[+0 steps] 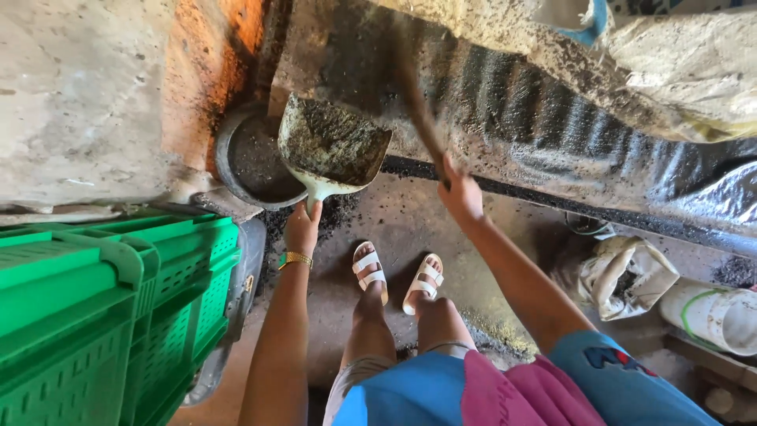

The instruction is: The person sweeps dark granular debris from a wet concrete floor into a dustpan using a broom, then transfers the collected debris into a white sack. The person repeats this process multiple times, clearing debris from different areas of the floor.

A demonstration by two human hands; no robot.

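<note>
Gripping a gritty flat scoop (331,146), hands (302,229) near a round dark basin (236,162).

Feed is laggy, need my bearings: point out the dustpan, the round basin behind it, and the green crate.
dustpan (331,146), head view, on its dirt-filled scoop.
round basin (251,162), head view, on its dark inside, left of the dustpan.
green crate (87,308), head view, on its slotted side wall.

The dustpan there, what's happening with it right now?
A person standing in white sandals holds a dirty dustpan by its handle in the left hand; it is loaded with dark gritty debris. The right hand grips a blurred stick-like handle. A round dark pan sits beside the dustpan, with green plastic crates to the left.
</note>
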